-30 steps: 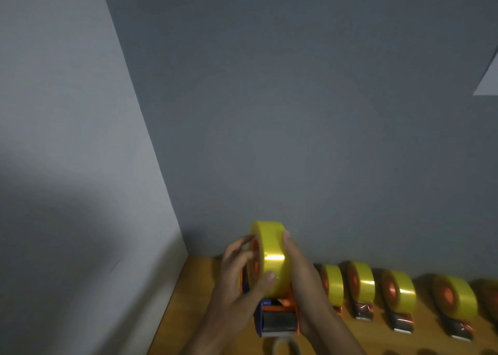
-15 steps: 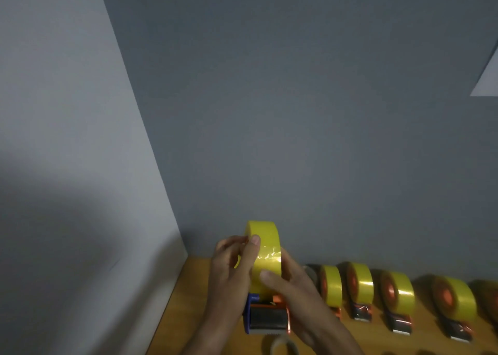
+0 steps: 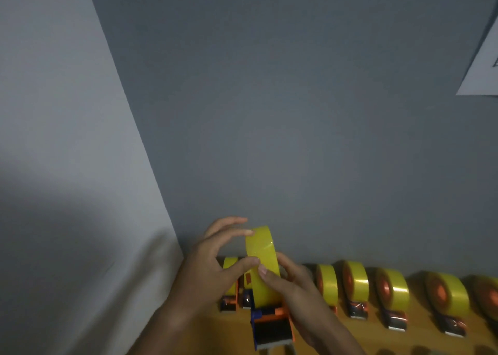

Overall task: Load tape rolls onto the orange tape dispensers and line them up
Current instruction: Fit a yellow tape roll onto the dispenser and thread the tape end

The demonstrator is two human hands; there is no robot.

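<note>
A yellow tape roll [image 3: 262, 265] sits upright on an orange and blue tape dispenser [image 3: 272, 325] held above the wooden table [image 3: 215, 333]. My left hand [image 3: 215, 265] pinches the roll's left side with thumb and fingertips. From the right, my right hand [image 3: 293, 292] grips the dispenser, its thumb resting on the roll's face. Behind them a row of loaded dispensers stands along the wall, one at the left [image 3: 230, 284] and several to the right [image 3: 355, 287].
A grey wall [image 3: 269, 112] rises just behind the row and a lighter side wall [image 3: 67, 166] closes the left. A white sheet of paper [image 3: 482, 66] hangs on the wall at the upper right. The table runs to the bottom edge.
The view has shifted so the hands and dispenser sit further right, uncovering a loaded dispenser on the left. My left fingers moved up to the roll's top edge; my right thumb now presses its face.
</note>
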